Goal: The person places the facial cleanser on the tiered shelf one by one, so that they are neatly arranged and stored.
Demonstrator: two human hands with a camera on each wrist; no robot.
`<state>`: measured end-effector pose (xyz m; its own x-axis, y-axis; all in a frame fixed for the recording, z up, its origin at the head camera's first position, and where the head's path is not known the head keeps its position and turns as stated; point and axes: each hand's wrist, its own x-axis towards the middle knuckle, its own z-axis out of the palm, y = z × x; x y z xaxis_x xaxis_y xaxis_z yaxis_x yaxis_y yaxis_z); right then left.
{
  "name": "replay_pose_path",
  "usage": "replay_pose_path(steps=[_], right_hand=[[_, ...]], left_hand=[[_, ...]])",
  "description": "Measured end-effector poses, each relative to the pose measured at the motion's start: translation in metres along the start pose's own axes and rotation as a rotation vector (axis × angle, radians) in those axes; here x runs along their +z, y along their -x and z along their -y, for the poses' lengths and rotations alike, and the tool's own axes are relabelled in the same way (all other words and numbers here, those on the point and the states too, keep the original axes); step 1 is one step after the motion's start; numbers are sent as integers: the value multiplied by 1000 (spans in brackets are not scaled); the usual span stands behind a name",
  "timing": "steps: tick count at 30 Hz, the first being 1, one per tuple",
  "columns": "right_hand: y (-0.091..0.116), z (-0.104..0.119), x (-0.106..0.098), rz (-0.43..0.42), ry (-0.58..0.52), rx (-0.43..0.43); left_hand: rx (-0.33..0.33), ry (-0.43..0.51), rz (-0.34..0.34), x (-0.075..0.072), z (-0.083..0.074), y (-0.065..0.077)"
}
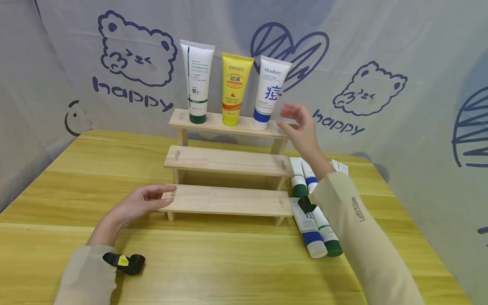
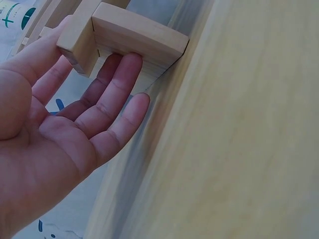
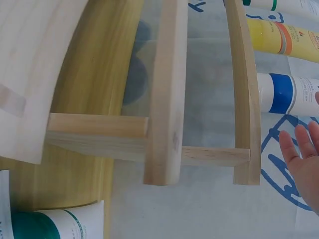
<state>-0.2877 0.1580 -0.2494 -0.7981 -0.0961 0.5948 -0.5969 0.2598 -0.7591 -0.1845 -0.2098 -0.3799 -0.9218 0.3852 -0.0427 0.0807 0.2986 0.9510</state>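
A three-step wooden display stand (image 1: pixel 228 163) stands on the table. My left hand (image 1: pixel 146 201) holds the left end of its lowest step, thumb at the front edge and forefinger at the back; in the left wrist view the other fingers (image 2: pixel 112 102) reach under the board by the leg. On the top step stand a white tube with a green cap (image 1: pixel 197 80), a yellow tube (image 1: pixel 235 89) and a white tube with a blue band (image 1: pixel 270 91), all upright on their caps. My right hand (image 1: pixel 301 125) is just right of the blue-banded tube, fingers loosely bent, holding nothing.
Several white tubes lie on the table right of the stand, among them a blue-banded tube (image 1: pixel 308 228) and a green-capped tube (image 1: pixel 328 233), partly under my right forearm. A printed cloth (image 1: pixel 228 25) hangs behind the wooden table (image 1: pixel 213 267).
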Motion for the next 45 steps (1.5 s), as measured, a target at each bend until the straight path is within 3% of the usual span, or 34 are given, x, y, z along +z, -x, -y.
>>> replay_pose_path(steps=[10, 19, 29, 45], right_hand=[[20, -9, -7, -28, 24, 78], [35, -31, -17, -14, -53, 41], [60, -15, -22, 34, -27, 71], [98, -32, -45, 37, -35, 150]], left_hand=[[20, -7, 5, 0, 0, 0], [22, -21, 1, 0, 0, 1], [14, -17, -3, 1, -2, 1], [6, -5, 5, 1, 0, 0]])
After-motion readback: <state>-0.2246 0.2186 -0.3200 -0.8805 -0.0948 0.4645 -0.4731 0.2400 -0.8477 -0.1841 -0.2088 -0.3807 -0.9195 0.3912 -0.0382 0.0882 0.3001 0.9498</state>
